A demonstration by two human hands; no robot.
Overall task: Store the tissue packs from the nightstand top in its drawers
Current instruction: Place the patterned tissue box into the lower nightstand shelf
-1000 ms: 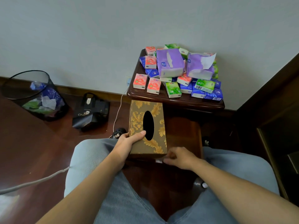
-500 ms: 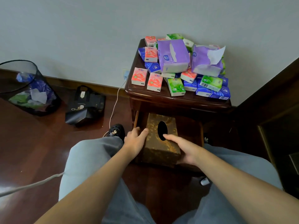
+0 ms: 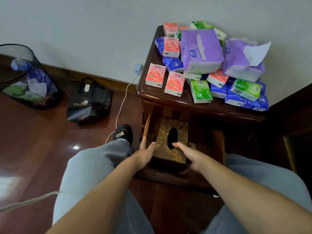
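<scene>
A gold patterned tissue box (image 3: pixel 172 141) with a dark oval slot sits inside the pulled-out drawer (image 3: pixel 177 176) of the dark wooden nightstand (image 3: pixel 168 100). My left hand (image 3: pixel 145 154) presses against the box's left side and my right hand (image 3: pixel 187 156) holds its right front, thumb at the slot. On the nightstand top lie several small tissue packs, pink (image 3: pixel 174 83), green (image 3: pixel 200 91) and blue (image 3: pixel 255 103), under two large purple packs (image 3: pixel 201 51).
A black mesh waste bin (image 3: pixel 28 76) with rubbish stands at the left wall. A black bag (image 3: pixel 89 102) lies on the red-brown floor. A white charger cable (image 3: pixel 123 102) runs from the wall plug past my black shoe (image 3: pixel 123 133). Dark furniture stands at right.
Both hands have lowered the gold tissue box from above the drawer down into it and further back. The view has tilted closer to the nightstand.
</scene>
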